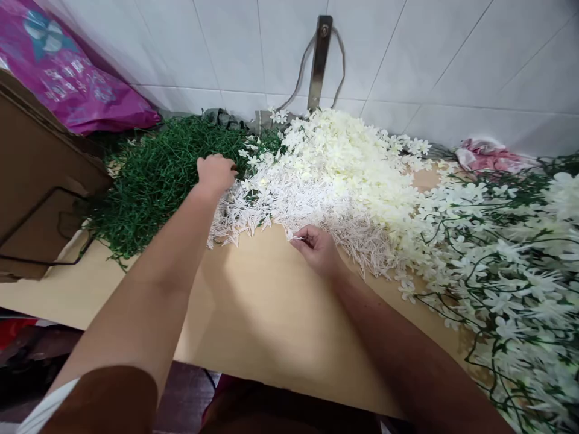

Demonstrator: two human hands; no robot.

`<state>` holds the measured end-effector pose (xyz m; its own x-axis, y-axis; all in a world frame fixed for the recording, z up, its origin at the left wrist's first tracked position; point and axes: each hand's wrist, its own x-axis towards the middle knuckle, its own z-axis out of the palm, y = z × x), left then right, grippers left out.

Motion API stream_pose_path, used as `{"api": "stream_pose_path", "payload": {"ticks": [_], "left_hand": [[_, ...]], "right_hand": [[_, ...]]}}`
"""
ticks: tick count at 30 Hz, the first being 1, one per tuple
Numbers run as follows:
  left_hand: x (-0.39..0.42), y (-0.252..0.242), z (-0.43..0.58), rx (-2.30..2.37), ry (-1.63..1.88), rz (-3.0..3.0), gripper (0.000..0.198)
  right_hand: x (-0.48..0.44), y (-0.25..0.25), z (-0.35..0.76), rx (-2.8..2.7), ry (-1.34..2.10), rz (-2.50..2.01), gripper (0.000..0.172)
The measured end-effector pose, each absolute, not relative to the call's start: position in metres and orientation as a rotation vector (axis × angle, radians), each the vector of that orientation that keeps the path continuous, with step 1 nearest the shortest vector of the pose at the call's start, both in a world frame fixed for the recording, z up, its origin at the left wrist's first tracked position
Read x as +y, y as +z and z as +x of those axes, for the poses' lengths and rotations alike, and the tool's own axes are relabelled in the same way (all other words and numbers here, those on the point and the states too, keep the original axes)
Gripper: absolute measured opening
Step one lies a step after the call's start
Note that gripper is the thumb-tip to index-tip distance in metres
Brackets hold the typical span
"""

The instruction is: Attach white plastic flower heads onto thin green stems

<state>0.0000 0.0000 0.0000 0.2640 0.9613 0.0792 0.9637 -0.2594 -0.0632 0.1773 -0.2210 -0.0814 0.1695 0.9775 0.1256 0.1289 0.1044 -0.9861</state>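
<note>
Left hand (216, 173), fingers curled with the grip hidden, rests in the green plastic stems (154, 175). Right hand (318, 248) pinches one white blossom (296, 239) beside the loose blossom heap (335, 175) on the desk (253, 313). Assembled sprays (506, 253) lie to the right, and both loose piles still look large.

Flower pile (344, 163): cream-white petals, white stalks.
Stem heap (158, 175): dark green.
Finished sprays (511, 265): white blooms on dark green stems.
Table (253, 313): plain tan.
Bag (63, 72): magenta, pale printed pattern.
Wall (429, 54): white tiles.
</note>
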Motion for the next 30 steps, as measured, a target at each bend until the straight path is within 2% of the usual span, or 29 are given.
{"api": "stream_pose_path", "payload": {"ticks": [4,8,10,13,16,18,20,23,27,30], "left_hand": [[0.006,-0.016,0.000,-1.737,-0.153,-2.474,0.030],[0.015,-0.004,-0.001,-1.807,-0.374,-2.466,0.027],[0.019,0.009,0.000,-1.955,-0.670,-2.443,0.024],[0.012,0.028,0.003,-2.117,-1.308,-2.479,0.011],[-0.019,0.034,0.007,-2.062,-1.631,-2.681,0.008],[-0.052,0.026,0.010,-1.861,-1.537,-2.937,0.008],[-0.090,0.013,0.014,-1.486,-1.215,-3.224,0.006],[-0.140,-0.007,0.020,-0.904,-0.899,-3.218,0.013],[-0.174,-0.016,0.022,-0.936,-0.914,-2.986,0.024],[-0.182,-0.016,0.015,-1.285,-1.046,-3.185,0.013]], "right_hand": [[-0.220,-0.082,0.177,-1.211,0.944,-1.306,0.022],[-0.218,-0.080,0.178,-1.182,0.983,-1.291,0.024],[-0.218,-0.079,0.179,-1.160,1.008,-1.283,0.026],[-0.219,-0.074,0.181,-1.111,1.053,-1.267,0.029],[-0.223,-0.064,0.184,-0.986,1.166,-1.149,0.030],[-0.226,-0.054,0.186,-0.857,1.249,-0.994,0.029],[-0.229,-0.045,0.188,-0.758,1.304,-0.855,0.027],[-0.232,-0.040,0.188,-0.717,1.371,-0.817,0.027],[-0.233,-0.047,0.182,-0.737,1.432,-0.883,0.033],[-0.233,-0.049,0.180,-0.814,1.297,-0.941,0.037]]}}
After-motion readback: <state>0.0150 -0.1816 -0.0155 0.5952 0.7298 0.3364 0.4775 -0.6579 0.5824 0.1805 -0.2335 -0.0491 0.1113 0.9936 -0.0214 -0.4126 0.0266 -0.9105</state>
